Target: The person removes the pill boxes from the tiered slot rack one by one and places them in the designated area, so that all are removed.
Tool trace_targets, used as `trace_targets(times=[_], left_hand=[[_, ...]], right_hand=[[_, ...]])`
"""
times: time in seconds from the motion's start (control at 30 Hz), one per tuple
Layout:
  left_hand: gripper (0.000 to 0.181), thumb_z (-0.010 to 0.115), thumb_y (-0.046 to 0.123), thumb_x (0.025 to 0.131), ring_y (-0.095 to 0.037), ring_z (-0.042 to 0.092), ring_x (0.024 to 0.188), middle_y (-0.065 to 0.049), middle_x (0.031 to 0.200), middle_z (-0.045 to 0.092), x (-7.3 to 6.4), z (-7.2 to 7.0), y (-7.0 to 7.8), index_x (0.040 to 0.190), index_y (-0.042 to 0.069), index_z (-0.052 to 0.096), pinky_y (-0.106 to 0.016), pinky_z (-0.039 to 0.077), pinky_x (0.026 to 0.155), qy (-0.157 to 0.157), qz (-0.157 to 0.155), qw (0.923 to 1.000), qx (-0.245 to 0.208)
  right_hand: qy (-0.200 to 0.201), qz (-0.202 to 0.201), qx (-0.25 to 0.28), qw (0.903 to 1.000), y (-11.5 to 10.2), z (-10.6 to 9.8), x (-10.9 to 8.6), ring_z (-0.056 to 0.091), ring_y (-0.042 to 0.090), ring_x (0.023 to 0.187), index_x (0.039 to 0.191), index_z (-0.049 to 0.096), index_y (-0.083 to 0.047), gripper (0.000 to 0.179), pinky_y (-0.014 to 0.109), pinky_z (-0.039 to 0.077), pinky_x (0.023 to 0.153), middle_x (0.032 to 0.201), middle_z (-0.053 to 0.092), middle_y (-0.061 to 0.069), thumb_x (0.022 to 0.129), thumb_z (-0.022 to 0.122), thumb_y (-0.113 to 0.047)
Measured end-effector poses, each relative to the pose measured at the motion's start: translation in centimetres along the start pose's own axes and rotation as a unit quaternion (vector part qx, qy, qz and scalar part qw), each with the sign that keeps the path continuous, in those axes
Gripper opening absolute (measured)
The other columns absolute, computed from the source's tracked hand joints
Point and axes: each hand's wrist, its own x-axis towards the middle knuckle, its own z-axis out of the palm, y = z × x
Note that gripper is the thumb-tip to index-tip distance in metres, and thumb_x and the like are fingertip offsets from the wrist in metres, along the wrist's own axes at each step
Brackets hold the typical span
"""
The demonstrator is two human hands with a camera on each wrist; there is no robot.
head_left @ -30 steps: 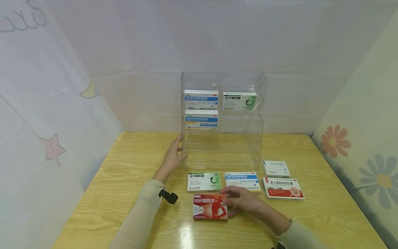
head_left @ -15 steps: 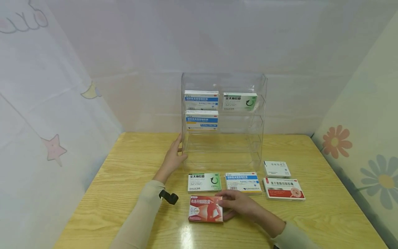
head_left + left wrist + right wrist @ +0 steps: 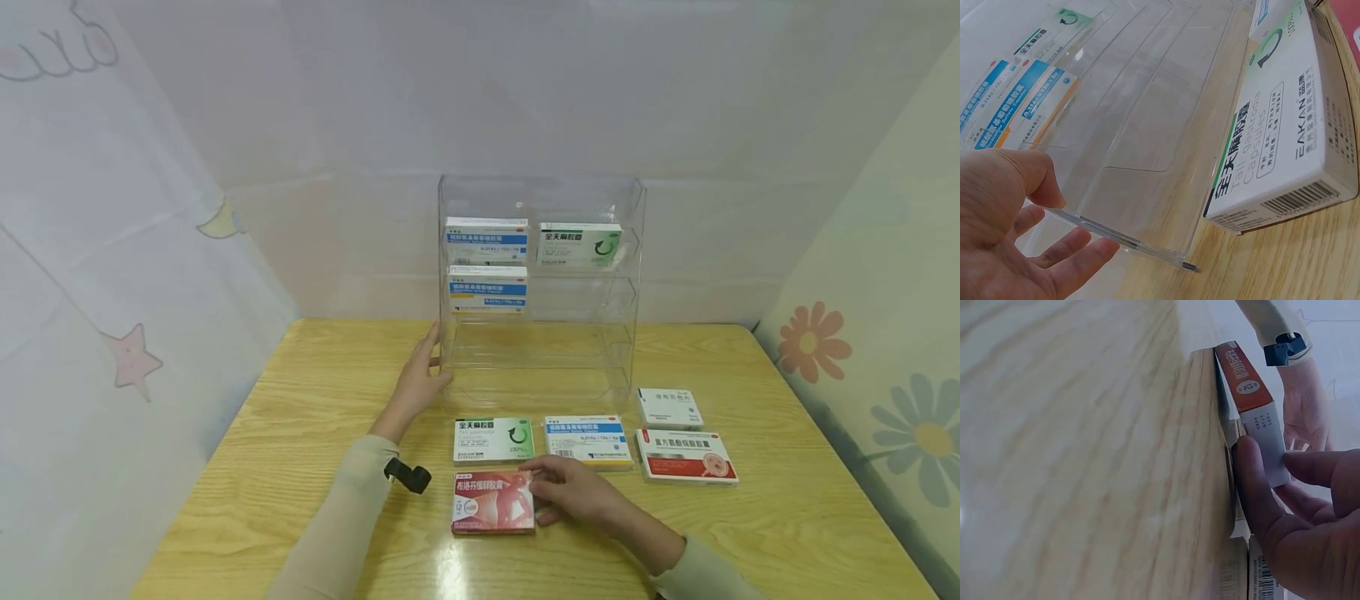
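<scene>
A red medicine box (image 3: pixel 492 502) lies on the wooden table (image 3: pixel 315 467) near the front. My right hand (image 3: pixel 538 493) grips its right end, thumb on one side and fingers on the other; the right wrist view shows the red box (image 3: pixel 1254 406) pinched by my right hand (image 3: pixel 1269 456). My left hand (image 3: pixel 437 358) holds the lower left side wall of a clear acrylic rack (image 3: pixel 570 367). In the left wrist view my left hand (image 3: pixel 1075 219) has its thumb in front of the clear rack wall (image 3: pixel 1147 125) and its fingers behind it.
The rack holds two blue-and-white boxes (image 3: pixel 486 240) (image 3: pixel 487 289) and a green-and-white box (image 3: pixel 579 244). In front of it lie a green box (image 3: pixel 492 439), a blue box (image 3: pixel 587 439), a small white box (image 3: pixel 669 407) and a red-and-white box (image 3: pixel 686 456). Curtains enclose the table.
My right hand has slid the red box a little to the left and turned it slightly. The left hand has stayed on the rack.
</scene>
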Motion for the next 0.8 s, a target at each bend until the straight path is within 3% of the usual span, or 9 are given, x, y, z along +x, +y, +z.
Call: trace_targets(times=[0.3, 0.53, 0.8], left_hand=[[0.097, 0.061, -0.001, 0.091, -0.041, 0.048, 0.133, -0.011, 0.165, 0.025, -0.3, 0.0, 0.2, 0.164, 0.033, 0.007, -0.044, 0.06, 0.086, -0.005, 0.003, 1.0, -0.001], [0.098, 0.061, -0.001, 0.089, -0.041, 0.049, 0.132, -0.011, 0.164, 0.025, -0.2, 0.0, 0.2, 0.164, 0.034, 0.007, -0.043, 0.06, 0.085, -0.002, 0.003, 1.0, -0.001], [0.096, 0.062, 0.001, 0.091, -0.042, 0.049, 0.133, -0.011, 0.164, 0.026, -0.2, 0.0, 0.3, 0.164, 0.032, 0.008, -0.045, 0.06, 0.086, -0.003, 0.0, 1.0, 0.0]], right_hand=[[0.05, -0.01, -0.088, 0.9949, -0.7, 0.4, -0.5, 0.071, 0.021, 0.08, 0.128, 0.064, -0.001, 0.032, 0.038, 0.063, 0.07, 0.097, 0.068, 0.009, 0.097, 0.065, -0.009], [0.075, -0.035, -0.163, 0.9831, -2.1, -0.6, -1.0, 0.071, 0.023, 0.079, 0.124, 0.066, -0.004, 0.03, 0.033, 0.061, 0.068, 0.094, 0.071, 0.007, 0.095, 0.067, -0.013], [0.086, -0.072, -0.2, 0.9733, -5.4, -3.0, -1.4, 0.07, 0.021, 0.096, 0.127, 0.066, -0.006, 0.032, 0.034, 0.06, 0.081, 0.112, 0.069, 0.014, 0.098, 0.066, -0.017]])
